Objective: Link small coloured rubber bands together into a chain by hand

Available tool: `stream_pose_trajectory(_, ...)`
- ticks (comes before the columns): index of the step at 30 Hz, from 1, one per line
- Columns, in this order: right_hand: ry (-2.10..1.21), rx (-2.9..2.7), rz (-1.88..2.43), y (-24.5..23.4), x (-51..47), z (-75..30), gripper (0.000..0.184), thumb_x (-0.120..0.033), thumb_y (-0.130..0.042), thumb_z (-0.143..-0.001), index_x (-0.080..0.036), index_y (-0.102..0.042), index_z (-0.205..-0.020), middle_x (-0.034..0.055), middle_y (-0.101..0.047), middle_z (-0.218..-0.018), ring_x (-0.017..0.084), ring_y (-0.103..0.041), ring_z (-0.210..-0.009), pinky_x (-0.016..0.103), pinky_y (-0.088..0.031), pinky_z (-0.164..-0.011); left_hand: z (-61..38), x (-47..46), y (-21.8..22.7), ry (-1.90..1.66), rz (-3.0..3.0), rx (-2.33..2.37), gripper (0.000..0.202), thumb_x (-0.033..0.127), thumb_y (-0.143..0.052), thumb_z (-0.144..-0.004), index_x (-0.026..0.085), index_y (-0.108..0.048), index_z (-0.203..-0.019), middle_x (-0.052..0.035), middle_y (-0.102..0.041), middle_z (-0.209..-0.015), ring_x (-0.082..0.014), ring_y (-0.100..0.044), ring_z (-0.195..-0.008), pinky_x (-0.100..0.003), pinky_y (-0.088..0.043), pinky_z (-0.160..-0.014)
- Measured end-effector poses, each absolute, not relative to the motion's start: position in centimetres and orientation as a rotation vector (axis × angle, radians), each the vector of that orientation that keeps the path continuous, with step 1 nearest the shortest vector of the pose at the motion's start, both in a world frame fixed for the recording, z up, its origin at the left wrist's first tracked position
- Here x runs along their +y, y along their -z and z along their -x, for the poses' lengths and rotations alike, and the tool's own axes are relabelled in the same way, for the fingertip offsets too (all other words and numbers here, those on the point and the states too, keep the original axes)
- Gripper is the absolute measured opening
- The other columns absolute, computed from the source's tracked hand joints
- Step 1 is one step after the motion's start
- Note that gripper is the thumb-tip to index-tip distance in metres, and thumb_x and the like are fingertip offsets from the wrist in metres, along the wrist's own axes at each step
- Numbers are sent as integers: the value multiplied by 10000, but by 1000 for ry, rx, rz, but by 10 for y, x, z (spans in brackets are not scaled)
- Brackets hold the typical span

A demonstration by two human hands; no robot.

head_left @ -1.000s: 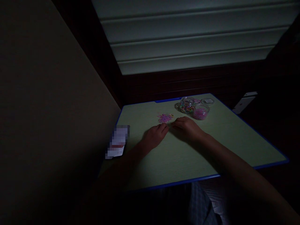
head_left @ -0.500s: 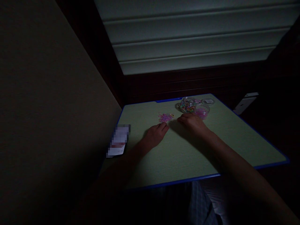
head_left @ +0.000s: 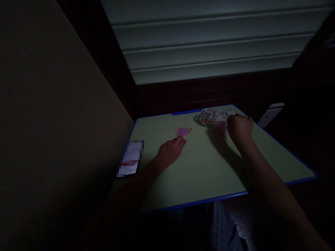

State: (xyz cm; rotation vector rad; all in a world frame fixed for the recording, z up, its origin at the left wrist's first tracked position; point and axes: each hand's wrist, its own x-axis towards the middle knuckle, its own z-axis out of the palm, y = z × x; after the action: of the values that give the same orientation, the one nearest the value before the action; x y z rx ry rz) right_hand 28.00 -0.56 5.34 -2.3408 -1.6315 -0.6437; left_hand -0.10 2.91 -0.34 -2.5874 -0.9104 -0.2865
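Right hand (head_left: pixel 239 130) curled beside the clear jar of pink rubber bands (head_left: pixel 221 125) near the far edge of the desk (head_left: pixel 282 164), grip on it impossible to tell; open left hand (head_left: pixel 170 151) rests palm-down just short of the loose pink bands (head_left: pixel 183 131), keeping them within easy reach.

between left hand (head_left: pixel 170 152) and right hand (head_left: pixel 239 130) the desk (head_left: pixel 201 174) gives passage; farther forward, pink bands (head_left: pixel 183 131) and a glass jar (head_left: pixel 206 118) stand in the way.
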Motion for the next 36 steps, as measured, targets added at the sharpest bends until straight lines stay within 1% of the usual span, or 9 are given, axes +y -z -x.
stream_pose_trajectory(3,663,-1627,2296,-53,-5,-280,315,-210,-354,-875,-113,-653,-865,138,-651,-884,203,-558,-752,322,-226,-639,0,28,1,267,2593,-940,215,153,-362,-912,179,-527,-1047,-46,-574,-1017,-148,-590,-820,-260,-474,-655)
stream_pose_trajectory(12,691,-1690,2119,-55,-4,-273,319,-193,-355,-865,-120,-666,-852,137,-651,-847,189,-534,-710,325,-237,-639,7,32,-2,180,2572,-1126,243,176,-341,-923,187,-521,-1085,-64,-550,-1071,-141,-598,-819,-247,-476,-654)
stream_pose_trajectory(17,687,-1719,2118,-51,-2,-274,299,-185,-373,-848,-126,-666,-839,126,-647,-834,184,-533,-701,320,-244,-645,11,34,-2,131,2598,-1142,220,190,-342,-924,192,-542,-1017,-53,-545,-1044,-140,-596,-819,-248,-477,-678)
stream_pose_trajectory(23,696,-1745,2070,-50,-1,-273,281,-182,-390,-842,-135,-668,-842,113,-648,-828,183,-543,-717,318,-251,-653,10,33,-3,94,2556,-1173,211,135,-359,-893,186,-545,-980,-54,-543,-1022,-149,-596,-807,-255,-474,-646)
stream_pose_trajectory(28,691,-1756,2058,-49,-1,-271,283,-214,-395,-855,-145,-667,-816,109,-654,-830,193,-549,-728,322,-257,-660,9,33,-4,57,2526,-1159,209,90,-386,-861,176,-535,-981,-59,-545,-1016,-148,-595,-819,-254,-480,-663)
stream_pose_trajectory(32,651,-1813,2042,-49,0,-268,297,-231,-393,-865,-137,-665,-792,122,-654,-824,196,-550,-720,327,-272,-675,7,33,-4,5,2515,-1131,204,74,-394,-848,166,-523,-976,-65,-545,-1016,-153,-595,-810,-260,-487,-651)
stream_pose_trajectory(36,516,-1898,1923,-47,2,-260,281,-225,-408,-870,-147,-678,-870,114,-663,-856,193,-567,-753,310,-304,-700,4,31,-4,-5,2518,-1130,227,71,-385,-853,159,-512,-1019,-77,-537,-1038,-146,-592,-830,-243,-489,-653)
